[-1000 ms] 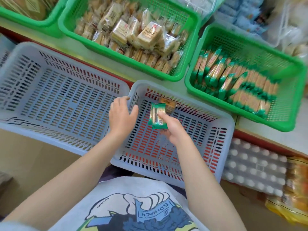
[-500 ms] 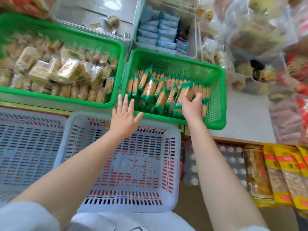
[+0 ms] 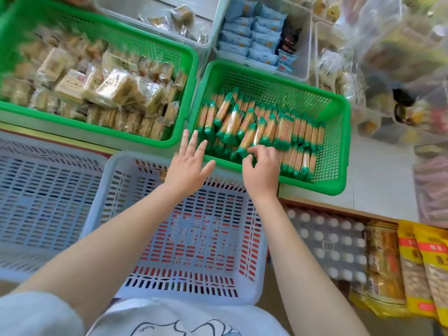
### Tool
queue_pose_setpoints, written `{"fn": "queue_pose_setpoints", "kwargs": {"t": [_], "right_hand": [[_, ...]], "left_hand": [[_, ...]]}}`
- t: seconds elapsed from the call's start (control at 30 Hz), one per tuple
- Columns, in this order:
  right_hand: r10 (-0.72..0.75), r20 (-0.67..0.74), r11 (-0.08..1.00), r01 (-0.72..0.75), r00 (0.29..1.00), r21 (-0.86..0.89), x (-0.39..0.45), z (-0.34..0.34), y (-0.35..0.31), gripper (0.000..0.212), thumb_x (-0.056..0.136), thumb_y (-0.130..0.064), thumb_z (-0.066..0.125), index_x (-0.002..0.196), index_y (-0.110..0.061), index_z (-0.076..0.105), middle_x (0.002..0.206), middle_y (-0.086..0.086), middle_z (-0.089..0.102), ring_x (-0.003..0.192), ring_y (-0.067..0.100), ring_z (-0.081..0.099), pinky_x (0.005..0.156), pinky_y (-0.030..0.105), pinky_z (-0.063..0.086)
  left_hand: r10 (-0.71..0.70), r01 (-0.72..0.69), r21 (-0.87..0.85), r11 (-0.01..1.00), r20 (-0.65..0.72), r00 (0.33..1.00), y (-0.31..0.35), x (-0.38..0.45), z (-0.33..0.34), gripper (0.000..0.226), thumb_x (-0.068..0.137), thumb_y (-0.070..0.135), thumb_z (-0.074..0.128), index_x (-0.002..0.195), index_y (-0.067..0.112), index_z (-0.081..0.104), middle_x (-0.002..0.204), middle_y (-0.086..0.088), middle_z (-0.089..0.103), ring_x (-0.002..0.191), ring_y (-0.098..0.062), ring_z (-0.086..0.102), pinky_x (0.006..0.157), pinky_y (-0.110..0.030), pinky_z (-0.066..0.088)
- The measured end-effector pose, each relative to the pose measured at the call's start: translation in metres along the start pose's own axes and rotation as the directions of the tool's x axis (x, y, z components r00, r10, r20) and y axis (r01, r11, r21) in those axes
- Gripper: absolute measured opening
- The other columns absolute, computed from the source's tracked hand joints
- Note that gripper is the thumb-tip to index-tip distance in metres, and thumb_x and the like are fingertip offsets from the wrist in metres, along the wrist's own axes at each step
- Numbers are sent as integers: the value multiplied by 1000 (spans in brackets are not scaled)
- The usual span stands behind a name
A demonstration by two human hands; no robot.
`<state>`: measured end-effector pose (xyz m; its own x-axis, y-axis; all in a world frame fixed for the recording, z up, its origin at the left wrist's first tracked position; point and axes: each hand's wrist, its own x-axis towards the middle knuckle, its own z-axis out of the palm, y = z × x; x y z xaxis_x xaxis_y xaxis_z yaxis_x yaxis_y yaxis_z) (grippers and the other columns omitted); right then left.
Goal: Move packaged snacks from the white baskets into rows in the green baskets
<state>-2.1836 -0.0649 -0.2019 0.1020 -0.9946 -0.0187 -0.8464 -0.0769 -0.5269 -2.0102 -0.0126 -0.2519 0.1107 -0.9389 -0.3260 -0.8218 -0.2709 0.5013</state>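
The right green basket (image 3: 340, 141) holds rows of green-ended snack packets (image 3: 282, 128), some upright at the right and several leaning loosely at the left. My right hand (image 3: 261, 169) is inside its near edge, fingers curled with the tips touching the front packets; none is lifted. My left hand (image 3: 188, 166) hovers flat with fingers spread over the basket's near left corner, holding nothing. Below both arms lies the white basket (image 3: 126, 180), with no packets visible in it. A second white basket (image 3: 48, 190) lies to its left.
The left green basket (image 3: 191, 76) is full of beige wrapped snacks (image 3: 109, 86). Clear bins with blue packets (image 3: 252, 37) stand behind. An egg tray (image 3: 334, 246) and yellow bags (image 3: 421, 267) lie at the lower right. Plastic bags of goods crowd the right side.
My right hand carried a green-ended packet from the white basket into the green basket and let it go, then slid left along the front row. My left hand reached forward and opened.
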Motion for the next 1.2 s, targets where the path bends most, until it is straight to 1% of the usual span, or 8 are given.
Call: {"fn": "queue_pose_setpoints", "kwargs": {"t": [0.1,0.23,0.43,0.53,0.63,0.77,0.97,1.2], "right_hand": [[-33,252,979,-19,967,204,-35,19,-32,16,101,-13,49,98,-16,64,76,-4,58,61,5,49,59,22,40],[167,591,935,-317,790,160,-58,77,-52,13,102,-19,50,103,-16,62,97,8,69,86,25,65,78,40,55],[491,614,716,-688,618,120,-69,155,-58,60,86,-36,76,130,-2,52,121,16,63,105,33,66,84,43,57],[593,563,564,-796,576,220,-65,182,-60,84,84,-43,78,148,-6,38,145,17,51,123,36,59,99,48,53],[642,535,533,-821,549,203,-59,195,-64,107,85,-50,75,161,-18,6,166,7,18,143,33,39,110,48,44],[597,485,688,-718,640,101,-66,196,-67,65,86,-52,72,132,-15,46,138,6,50,124,30,52,95,41,44],[493,566,734,-665,661,137,-80,200,-88,35,88,-42,74,97,-16,52,104,4,62,95,25,59,83,42,51],[296,723,590,-715,624,375,-87,138,-126,13,99,-27,63,109,-19,61,106,11,73,77,23,64,58,30,43]], "left_hand": [[38,-75,-184,980,-193,980,-19,-29,-9,52,103,29,50,151,13,40,164,-7,24,153,-22,11,120,-42,23],[-199,110,-212,971,-463,863,-81,-86,-7,35,96,20,54,127,5,61,137,-17,54,129,-35,44,107,-54,39],[-700,583,-469,664,-116,704,-162,-124,2,62,103,48,45,152,13,35,149,-12,46,134,-31,46,110,-49,37],[-744,544,-686,483,5,668,-176,-128,2,43,105,44,43,105,7,66,89,-12,63,82,-31,60,67,-40,46],[-714,514,-695,502,3,700,-181,-131,-1,49,104,43,47,88,0,64,78,-20,61,72,-37,60,63,-47,50],[-675,523,-680,514,56,736,-187,-130,-6,40,104,43,48,80,14,62,66,-3,54,57,-21,50,44,-25,37],[-640,488,-702,519,59,766,-190,-132,-10,37,103,41,51,72,22,57,58,2,45,51,-14,44,39,-14,29],[-614,462,-594,659,-70,787,-190,-126,-36,34,104,36,47,122,13,66,114,-6,67,101,-23,62,79,-35,48]]}}
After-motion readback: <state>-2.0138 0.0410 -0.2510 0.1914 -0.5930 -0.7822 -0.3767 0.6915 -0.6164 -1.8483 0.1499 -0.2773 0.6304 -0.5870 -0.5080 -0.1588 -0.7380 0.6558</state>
